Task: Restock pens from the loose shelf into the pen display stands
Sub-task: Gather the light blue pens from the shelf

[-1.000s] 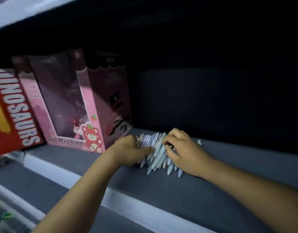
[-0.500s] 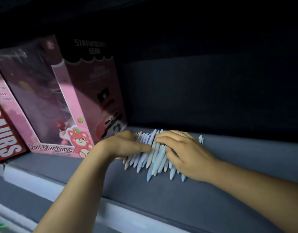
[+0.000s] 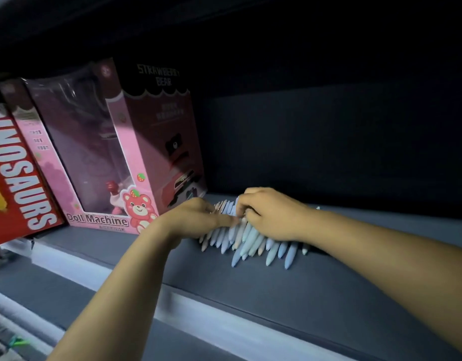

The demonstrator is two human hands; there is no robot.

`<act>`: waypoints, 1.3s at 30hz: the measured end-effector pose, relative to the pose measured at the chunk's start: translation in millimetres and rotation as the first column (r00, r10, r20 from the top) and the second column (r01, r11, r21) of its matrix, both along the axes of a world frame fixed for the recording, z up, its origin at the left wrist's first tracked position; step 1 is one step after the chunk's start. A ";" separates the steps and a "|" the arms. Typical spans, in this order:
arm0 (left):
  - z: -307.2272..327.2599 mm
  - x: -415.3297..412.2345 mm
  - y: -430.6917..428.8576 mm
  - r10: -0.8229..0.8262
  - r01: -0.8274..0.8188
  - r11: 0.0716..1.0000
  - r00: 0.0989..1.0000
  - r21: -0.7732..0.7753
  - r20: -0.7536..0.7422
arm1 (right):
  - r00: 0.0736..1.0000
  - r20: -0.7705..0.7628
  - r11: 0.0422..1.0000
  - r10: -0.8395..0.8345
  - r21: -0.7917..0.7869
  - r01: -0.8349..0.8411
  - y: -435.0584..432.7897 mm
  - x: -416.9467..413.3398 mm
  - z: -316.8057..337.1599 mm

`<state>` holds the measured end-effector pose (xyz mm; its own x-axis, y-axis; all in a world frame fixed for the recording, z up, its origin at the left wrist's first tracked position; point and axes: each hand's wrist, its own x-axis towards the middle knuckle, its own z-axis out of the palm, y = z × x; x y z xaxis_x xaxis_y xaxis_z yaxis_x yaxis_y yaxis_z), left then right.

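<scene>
A pile of several pale blue and beige pens (image 3: 250, 243) lies on the dark grey shelf (image 3: 276, 287), tips pointing toward me. My left hand (image 3: 196, 220) rests on the pile's left side, with its thumb stretched across the pens. My right hand (image 3: 271, 214) lies on top of the pile from the right, its fingers curled round some of the pens at the back. Both hands hide the pens' far ends. No pen display stand is in view.
A pink "Doll Machine" toy box (image 3: 115, 162) stands just left of the pens, with a red "Dinosaurs" box (image 3: 13, 173) further left. The shelf has a pale front edge (image 3: 198, 313). A dark back wall (image 3: 329, 142) closes the shelf behind.
The view has shifted a little. My right hand's fingers have curled tighter on the pens and my left thumb has slid further across the pile; the pens have spread slightly.
</scene>
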<state>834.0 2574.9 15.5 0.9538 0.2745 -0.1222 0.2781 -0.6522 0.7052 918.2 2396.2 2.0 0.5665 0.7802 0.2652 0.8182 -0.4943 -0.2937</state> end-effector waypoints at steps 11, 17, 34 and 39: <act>17.3 36.3 2.1 -0.006 0.018 0.999 0.941 0.033 -0.338 | 0.991 -0.072 0.993 0.112 0.035 -0.109 15.9 24.2 -12.6; 23.1 37.2 9.4 -0.076 0.076 0.997 0.917 -0.016 -0.393 | 0.988 -0.062 0.990 0.139 0.024 -0.138 13.1 23.4 -10.3; 29.2 51.3 -18.6 0.003 0.178 0.956 0.790 0.234 -0.613 | 0.999 0.012 0.992 0.050 0.119 -0.051 16.6 20.1 -23.7; 31.7 49.8 -45.2 0.021 0.350 0.818 0.775 0.456 -0.632 | 0.996 0.057 0.998 0.069 -0.011 -0.068 14.0 21.3 -17.7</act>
<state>883.8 2529.7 47.3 0.7706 0.3145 -0.5543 0.3583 -0.9331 -0.0313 939.4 2410.1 -15.8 0.4959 0.8191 0.2883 0.8655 -0.4391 -0.2410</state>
